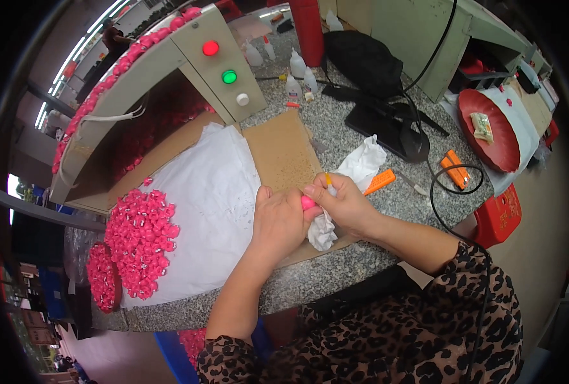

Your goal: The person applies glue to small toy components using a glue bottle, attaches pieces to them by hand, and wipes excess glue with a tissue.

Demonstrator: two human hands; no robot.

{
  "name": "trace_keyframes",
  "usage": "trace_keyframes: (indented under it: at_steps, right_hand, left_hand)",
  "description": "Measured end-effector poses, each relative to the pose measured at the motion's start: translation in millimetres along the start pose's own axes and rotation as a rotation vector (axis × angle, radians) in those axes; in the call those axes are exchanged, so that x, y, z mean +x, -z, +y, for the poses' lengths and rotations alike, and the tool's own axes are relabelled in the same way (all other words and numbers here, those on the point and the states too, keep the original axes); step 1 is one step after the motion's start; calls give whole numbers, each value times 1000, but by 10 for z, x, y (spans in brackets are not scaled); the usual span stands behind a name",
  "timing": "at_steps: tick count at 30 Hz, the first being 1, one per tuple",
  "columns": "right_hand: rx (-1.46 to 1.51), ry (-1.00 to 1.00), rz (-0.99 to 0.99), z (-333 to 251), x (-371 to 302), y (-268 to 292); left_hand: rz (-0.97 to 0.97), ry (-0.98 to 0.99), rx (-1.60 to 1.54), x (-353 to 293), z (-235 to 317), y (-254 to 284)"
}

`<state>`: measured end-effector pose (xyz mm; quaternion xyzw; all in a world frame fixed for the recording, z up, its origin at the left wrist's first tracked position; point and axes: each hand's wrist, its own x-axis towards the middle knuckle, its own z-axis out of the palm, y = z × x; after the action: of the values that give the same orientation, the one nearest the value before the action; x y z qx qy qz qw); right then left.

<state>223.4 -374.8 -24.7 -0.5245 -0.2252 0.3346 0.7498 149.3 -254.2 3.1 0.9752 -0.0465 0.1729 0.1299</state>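
Note:
My left hand [279,221] is closed with a small, glossy pink piece [307,203] between its fingers. Against that piece, my right hand [347,206] pinches a slim item with a yellow-orange band [329,182]; its kind is mostly hidden by the fingers. A crumpled white tissue [321,232] hangs just under both hands. Beneath them lies a sheet of brown cardboard [283,148]. Left of my left hand, a large heap of pink pieces [140,240] with small shiny parts covers the edge of a white cloth [208,192].
A machine with a red light [210,48] and a green button stands at the back left. Small glue bottles [297,63], a black bag [364,64], an orange cutter [379,182], another tissue [363,157] and a red dish [483,128] surround the work area. A black cable [433,192] crosses the right side.

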Motion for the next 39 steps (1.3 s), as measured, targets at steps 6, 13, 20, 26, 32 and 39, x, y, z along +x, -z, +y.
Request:
trace_keyframes:
  at_steps: [6, 13, 20, 26, 32, 39]
  right_hand:
    - [-15, 88, -37, -388, 10, -193]
    - [85, 224, -197, -914, 64, -387]
    - [48, 253, -224, -997, 99, -404]
    - [34, 182, -230, -995, 135, -380]
    - [65, 176, -226, -963, 172, -385]
    - [61, 198, -207, -948, 149, -372]
  left_hand:
    - [31, -16, 137, 109, 131, 480]
    - [240, -50, 200, 249, 313, 976]
    - [312, 3, 199, 251, 349, 1014]
    - [273, 6, 231, 268, 277, 967]
    - [260, 20, 219, 259, 223, 941]
    - [276, 6, 220, 253, 264, 955]
